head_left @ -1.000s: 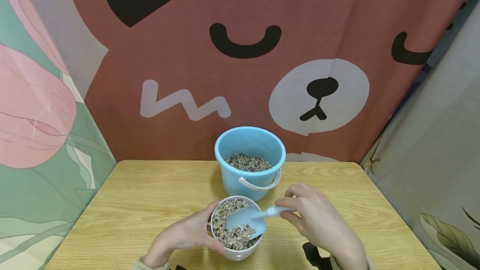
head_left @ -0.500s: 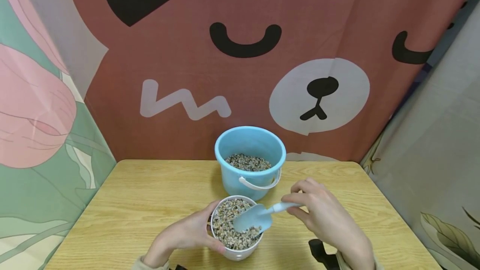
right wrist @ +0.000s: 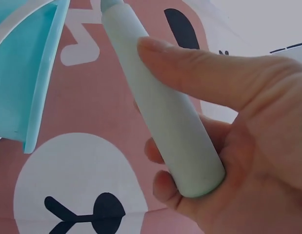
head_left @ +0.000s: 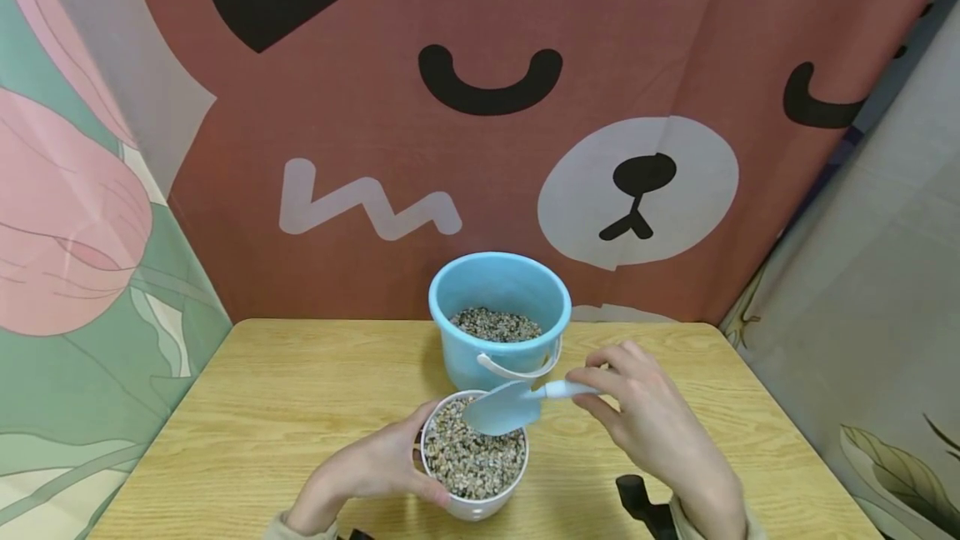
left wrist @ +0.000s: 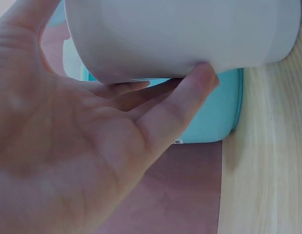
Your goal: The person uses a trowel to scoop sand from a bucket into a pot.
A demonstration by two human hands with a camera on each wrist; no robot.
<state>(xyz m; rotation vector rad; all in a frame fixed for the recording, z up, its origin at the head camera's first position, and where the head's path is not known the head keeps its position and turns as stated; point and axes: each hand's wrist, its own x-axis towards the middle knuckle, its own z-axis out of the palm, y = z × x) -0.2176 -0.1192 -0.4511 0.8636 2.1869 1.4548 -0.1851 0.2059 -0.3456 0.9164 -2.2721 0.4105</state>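
Observation:
A white pot [head_left: 477,512] filled close to its rim with small mixed gravel [head_left: 478,463] stands near the front of the table. My left hand [head_left: 384,458] holds it from the left, thumb at the near side and fingers around the far side. In the left wrist view the fingers touch the pot's wall [left wrist: 180,34]. My right hand [head_left: 647,419] grips the handle of a light blue toy shovel [head_left: 502,411]. The blade hangs above the far part of the pot, tilted. Fingers and thumb wrap the pale handle [right wrist: 160,117] in the right wrist view.
Just behind the pot stands a light blue bucket [head_left: 461,361] with more gravel low inside and a white handle [head_left: 517,374] hanging at its front. The wooden table [head_left: 300,382] ends at a bear-printed curtain [head_left: 360,273]. Printed cloth hangs at both sides.
The shovel has risen from the gravel and moved away from me, its blade turning over; the gravel it carried now lies in the pot. My left hand and the pot have stayed put.

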